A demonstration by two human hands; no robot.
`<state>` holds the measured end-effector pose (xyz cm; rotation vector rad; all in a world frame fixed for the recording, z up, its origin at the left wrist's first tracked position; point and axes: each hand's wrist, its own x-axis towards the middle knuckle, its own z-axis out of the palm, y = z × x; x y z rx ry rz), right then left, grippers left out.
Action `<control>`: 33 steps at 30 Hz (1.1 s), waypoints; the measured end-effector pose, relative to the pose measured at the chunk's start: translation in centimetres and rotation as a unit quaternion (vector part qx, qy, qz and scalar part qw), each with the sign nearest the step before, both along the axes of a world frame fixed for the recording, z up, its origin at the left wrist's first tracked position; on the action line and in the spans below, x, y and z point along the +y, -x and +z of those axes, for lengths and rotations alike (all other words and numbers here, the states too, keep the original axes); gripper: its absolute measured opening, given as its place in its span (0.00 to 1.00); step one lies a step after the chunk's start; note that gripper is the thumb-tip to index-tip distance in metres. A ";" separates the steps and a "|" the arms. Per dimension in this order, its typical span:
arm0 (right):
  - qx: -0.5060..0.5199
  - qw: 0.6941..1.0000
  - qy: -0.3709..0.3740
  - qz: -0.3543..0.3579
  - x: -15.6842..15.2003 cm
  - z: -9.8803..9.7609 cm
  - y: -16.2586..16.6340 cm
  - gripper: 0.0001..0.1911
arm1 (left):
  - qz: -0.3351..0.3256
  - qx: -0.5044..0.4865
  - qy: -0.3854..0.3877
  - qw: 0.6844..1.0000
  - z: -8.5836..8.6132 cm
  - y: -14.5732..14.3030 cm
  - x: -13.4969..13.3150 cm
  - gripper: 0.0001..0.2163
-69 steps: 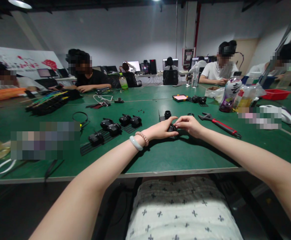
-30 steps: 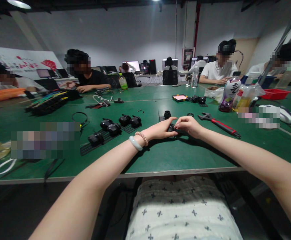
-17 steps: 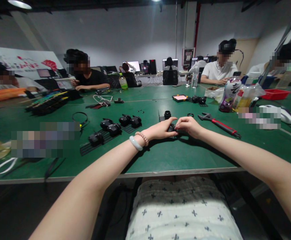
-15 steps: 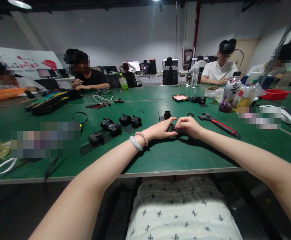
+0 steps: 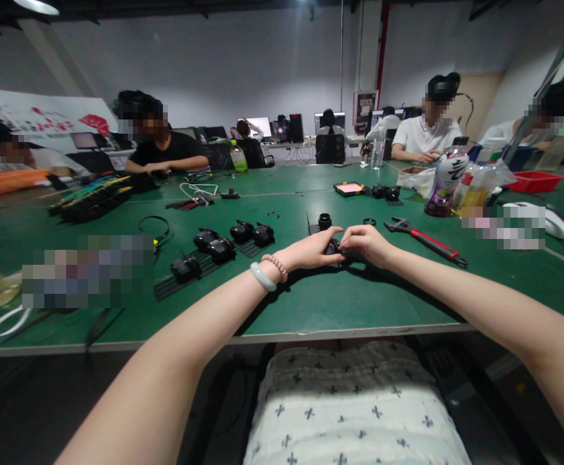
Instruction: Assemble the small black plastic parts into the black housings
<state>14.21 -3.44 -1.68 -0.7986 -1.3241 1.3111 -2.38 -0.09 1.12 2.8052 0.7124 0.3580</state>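
Note:
Both my hands meet over a small black part (image 5: 332, 248) on the green table (image 5: 311, 303). My left hand (image 5: 311, 252), with a pale bangle and a bead bracelet at the wrist, curls around the part from the left. My right hand (image 5: 366, 243) pinches it from the right with fingers pressed together. The part is mostly hidden under my fingers. Just behind stands a short black cylindrical piece (image 5: 324, 221) on a dark strip.
Several black parts (image 5: 224, 247) lie on dark ribbed strips to the left. A red-handled adjustable wrench (image 5: 424, 240) lies to the right, with drink bottles (image 5: 445, 184) beyond. Black cable loop (image 5: 155, 227) at left. Other people sit around the table's far side.
My right fingers have curled a little closer onto the black part. Both arms have stayed in place. The person at far left has shifted slightly.

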 end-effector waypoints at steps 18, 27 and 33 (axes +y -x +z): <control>-0.005 1.000 -0.001 0.004 0.1 -0.2 0.0 0.01 | -0.022 -0.001 -0.017 1.000 -0.3 -0.1 0.4 0.20; -0.015 1.000 0.004 0.001 0.0 -0.2 0.0 0.01 | -0.020 0.000 -0.021 1.000 -0.3 -0.1 0.4 0.20; -0.017 1.000 0.001 0.001 0.0 -0.1 0.1 0.01 | -0.017 0.003 -0.020 1.000 -0.3 -0.1 0.4 0.20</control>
